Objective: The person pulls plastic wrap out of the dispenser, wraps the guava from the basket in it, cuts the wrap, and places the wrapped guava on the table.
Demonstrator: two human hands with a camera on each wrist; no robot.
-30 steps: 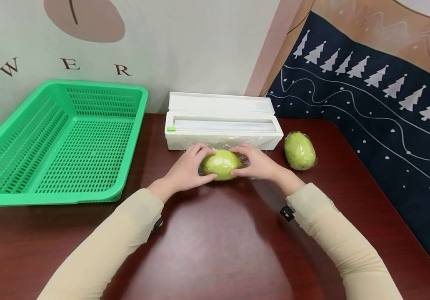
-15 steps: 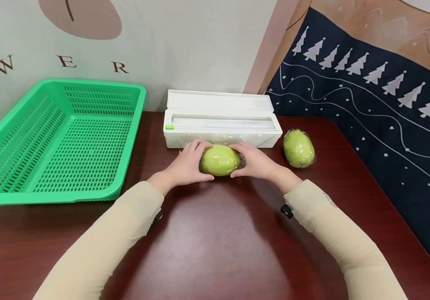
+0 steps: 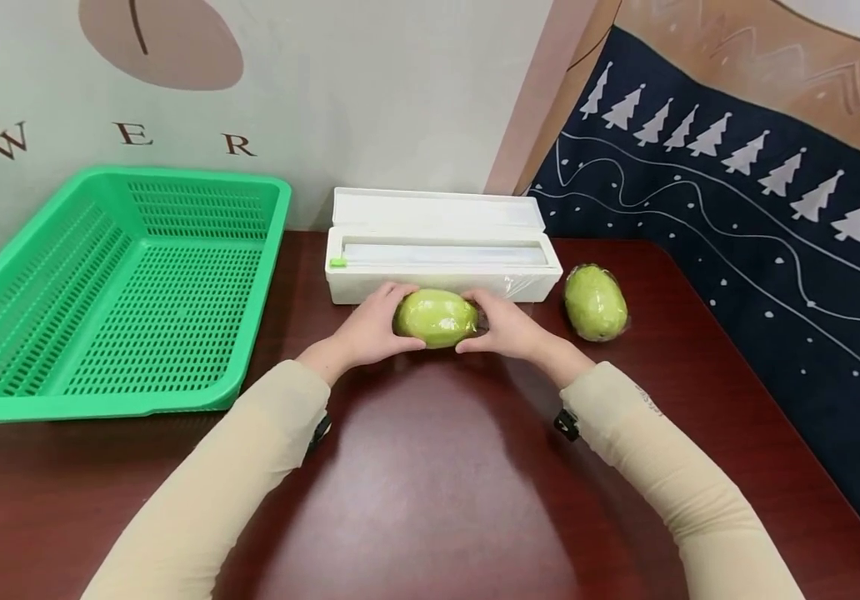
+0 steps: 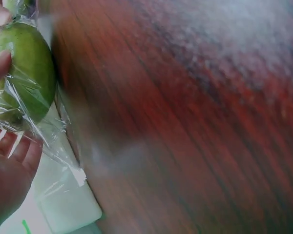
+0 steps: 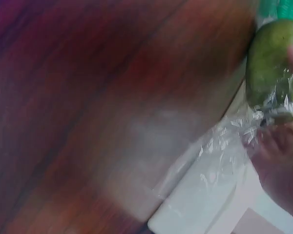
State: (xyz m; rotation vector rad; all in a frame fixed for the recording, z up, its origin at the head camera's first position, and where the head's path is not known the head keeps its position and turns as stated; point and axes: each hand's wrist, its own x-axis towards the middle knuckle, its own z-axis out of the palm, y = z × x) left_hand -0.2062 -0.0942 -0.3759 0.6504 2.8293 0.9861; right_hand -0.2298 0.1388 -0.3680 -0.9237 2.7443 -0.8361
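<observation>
In the head view a green mango point(image 3: 437, 318) lies sideways between both hands, just in front of the white cling film box point(image 3: 370, 288). My left hand point(image 3: 374, 327) grips its left end, thumb toward the near side and fingers over the far side. At the other end my right hand point(image 3: 507, 328) holds it in the same way. Clear cling film point(image 4: 27, 97) covers the mango in the left wrist view. Loose film point(image 5: 212, 156) trails from it past the right hand and along the box in the right wrist view.
Right of the box sits a second mango point(image 3: 597, 303) wrapped in film. The box lid point(image 3: 437, 208) stands raised, with a green slider point(image 3: 337, 262) at its left end. A green plastic basket point(image 3: 274, 250) stands on the left of the dark red table point(image 3: 437, 483), against the wall.
The mango has turned a little between the hands and sits slightly closer to the box. Less film shows spread across the box front. Both hands keep their hold.
</observation>
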